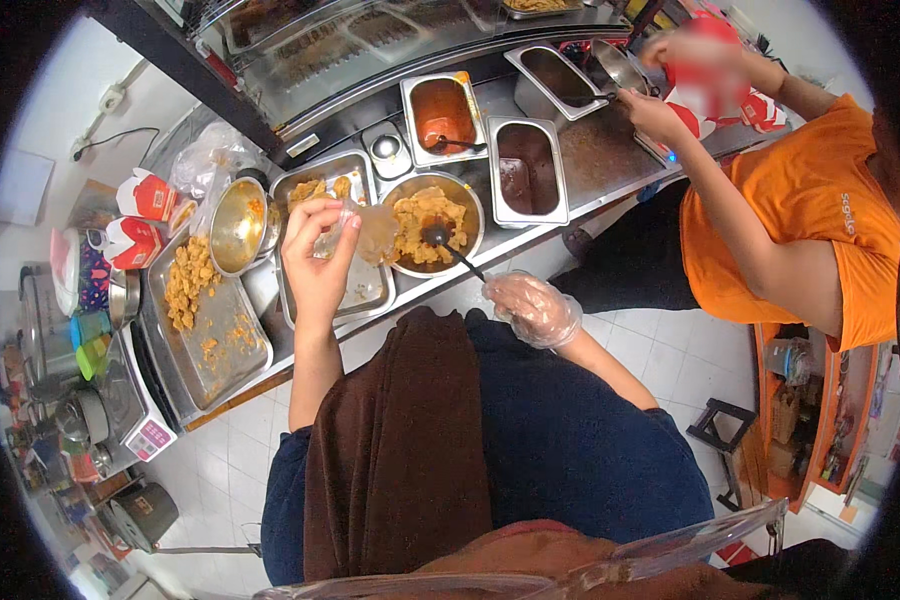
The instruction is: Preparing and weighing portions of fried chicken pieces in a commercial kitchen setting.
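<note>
My right hand, in a clear disposable glove, is closed round the handle of a black ladle. The ladle's head, with dark sauce about it, rests on fried chicken pieces in a round steel bowl. My bare left hand pinches a piece of crumpled clear plastic at the bowl's left side; whether it is a glove or a bag I cannot tell. Beneath that hand lies a steel tray with a few fried pieces at its far end.
Sauce pans, one orange-red and one dark brown, stand beyond the bowl. Leftward are a steel tray of fried pieces, a tilted bowl and red-white boxes. At right, a co-worker in orange reaches over the counter.
</note>
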`<state>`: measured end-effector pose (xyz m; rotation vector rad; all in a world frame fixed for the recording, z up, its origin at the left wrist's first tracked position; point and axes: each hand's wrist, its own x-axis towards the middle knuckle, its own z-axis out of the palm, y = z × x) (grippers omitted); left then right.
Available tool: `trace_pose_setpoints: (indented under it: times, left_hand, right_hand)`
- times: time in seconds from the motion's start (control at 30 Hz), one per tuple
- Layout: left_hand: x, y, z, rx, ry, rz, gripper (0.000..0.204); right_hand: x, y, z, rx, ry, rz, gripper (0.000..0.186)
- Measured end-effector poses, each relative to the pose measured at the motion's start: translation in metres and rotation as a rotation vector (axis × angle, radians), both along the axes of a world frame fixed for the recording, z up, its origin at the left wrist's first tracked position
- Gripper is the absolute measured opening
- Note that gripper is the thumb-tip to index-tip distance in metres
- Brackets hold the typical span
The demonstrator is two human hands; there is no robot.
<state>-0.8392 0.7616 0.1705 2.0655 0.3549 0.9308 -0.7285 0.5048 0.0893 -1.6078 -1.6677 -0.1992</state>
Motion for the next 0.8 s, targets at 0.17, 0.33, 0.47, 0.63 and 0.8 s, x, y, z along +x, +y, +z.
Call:
trace_pose_setpoints:
  times: [0.17, 0.33, 0.47, 0.63, 0.8]
  left_hand:
    - [0.003, -0.002, 0.000, 0.019, -0.022, 0.021, 0.010]
    - [0.008, -0.003, -0.002, 0.005, -0.017, 0.012, 0.009]
    - [0.013, -0.004, -0.001, 0.018, -0.010, 0.002, 0.009]
    - [0.015, -0.007, 0.001, 0.028, 0.002, 0.000, 0.008]
    - [0.015, -0.007, 0.000, 0.021, 0.007, 0.005, 0.009]
  right_hand:
    - [-0.005, -0.006, -0.005, 0.036, -0.006, -0.007, 0.042]
    - [-0.002, -0.008, -0.005, 0.022, 0.027, -0.041, 0.037]
    - [-0.011, -0.009, 0.007, 0.118, 0.548, -0.334, 0.019]
    - [0.004, -0.008, 0.028, 0.687, 1.590, -0.608, 0.020]
    - [0.048, -0.024, 0.041, 0.903, 1.439, -0.627, 0.017]
